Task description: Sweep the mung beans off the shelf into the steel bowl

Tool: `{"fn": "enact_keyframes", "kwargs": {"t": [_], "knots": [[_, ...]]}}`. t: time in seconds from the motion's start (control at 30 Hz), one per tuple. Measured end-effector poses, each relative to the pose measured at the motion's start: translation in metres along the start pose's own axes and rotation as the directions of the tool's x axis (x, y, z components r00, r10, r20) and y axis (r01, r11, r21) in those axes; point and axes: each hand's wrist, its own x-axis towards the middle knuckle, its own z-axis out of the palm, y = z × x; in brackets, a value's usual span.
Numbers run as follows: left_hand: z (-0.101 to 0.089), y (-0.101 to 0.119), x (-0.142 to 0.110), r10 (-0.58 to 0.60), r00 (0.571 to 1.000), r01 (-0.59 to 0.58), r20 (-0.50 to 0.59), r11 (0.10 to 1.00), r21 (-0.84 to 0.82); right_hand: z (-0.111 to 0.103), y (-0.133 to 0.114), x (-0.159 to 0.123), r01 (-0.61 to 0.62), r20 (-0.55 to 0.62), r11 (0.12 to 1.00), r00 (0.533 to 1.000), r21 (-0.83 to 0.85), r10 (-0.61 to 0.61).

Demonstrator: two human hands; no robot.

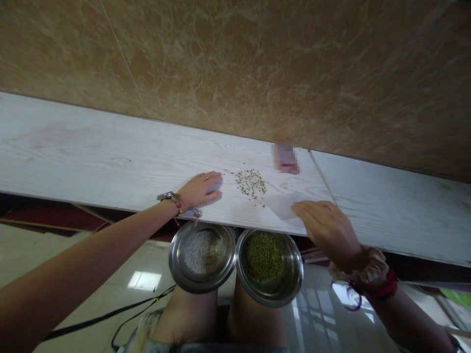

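Observation:
A loose patch of green mung beans [252, 184] lies spread on the white wood-grain board. Just left of it, my left hand [200, 190] rests on the board, fingers stretched out and holding nothing. From the right, my right hand [327, 223] pinches a thin, pale, see-through sheet [281, 205], whose far edge is close to the nearest beans. Below the board's front edge, a steel bowl [299, 274] with many green beans sits above my right leg. Beside it, a second steel bowl [174, 267] contains white grains, like rice, and some yellowish ones.
A small pixelated box-like object [287, 159] lies behind the beans against the brown marbled wall [235, 63]. The white board [91, 147] has a seam right of that object. Dark straps [110, 314] hang at the lower left above the tiled floor [143, 279].

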Motion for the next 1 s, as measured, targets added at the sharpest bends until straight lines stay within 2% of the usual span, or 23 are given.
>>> {"fn": "enact_keyframes", "kwargs": {"t": [0.1,0.23,0.4,0.6,0.7,0.83,1.0], "knots": [[0.000,0.000,0.000,0.006,1.000,-0.006,-0.002,1.000,0.003,0.004,0.002,0.005,-0.030,-0.013,0.998,0.999,-0.057,0.030],[-0.001,0.001,0.001,-0.006,1.000,0.006,0.019,1.000,0.012,0.009,0.001,0.013,-0.011,0.000,0.997,1.000,-0.076,0.011],[0.000,0.000,0.000,-0.002,1.000,0.002,0.005,1.000,0.001,0.002,0.001,0.005,0.001,-0.004,1.000,1.000,0.006,-0.001],[0.001,-0.001,0.000,0.004,1.000,-0.004,-0.008,1.000,0.007,0.004,0.003,0.007,-0.037,0.009,0.997,0.999,-0.074,0.037],[0.001,0.000,0.000,-0.004,1.000,0.004,-0.004,1.000,0.008,0.005,0.001,0.009,0.003,0.007,0.995,1.000,-0.098,-0.002],[-0.001,0.002,0.001,-0.023,0.999,0.022,0.023,1.000,0.008,-0.004,0.000,0.002,0.058,-0.005,0.995,0.998,-0.081,-0.058],[-0.002,0.003,0.001,-0.026,0.999,0.026,0.038,1.000,0.006,-0.007,0.001,-0.001,0.033,-0.019,0.995,0.999,-0.092,-0.035]]}}
